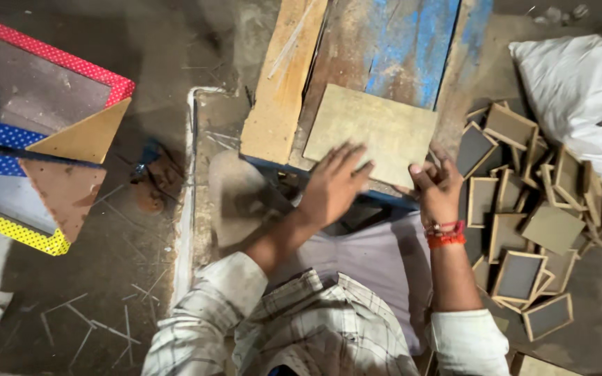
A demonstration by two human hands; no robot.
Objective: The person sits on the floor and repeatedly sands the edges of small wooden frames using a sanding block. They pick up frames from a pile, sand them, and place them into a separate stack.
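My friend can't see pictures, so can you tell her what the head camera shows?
Seen from above, a person's left hand and right hand press on a flat board lying on a worn blue bench. A pile of small frames lies to the right. Dotted frames in red, blue and yellow lie on the left.

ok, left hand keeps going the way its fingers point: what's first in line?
The left hand already lies on the rectangular board. Further up and right it would likely cross that, then reach the blue-painted plank; depth unclear.

Head-worn view, steeply downward, close
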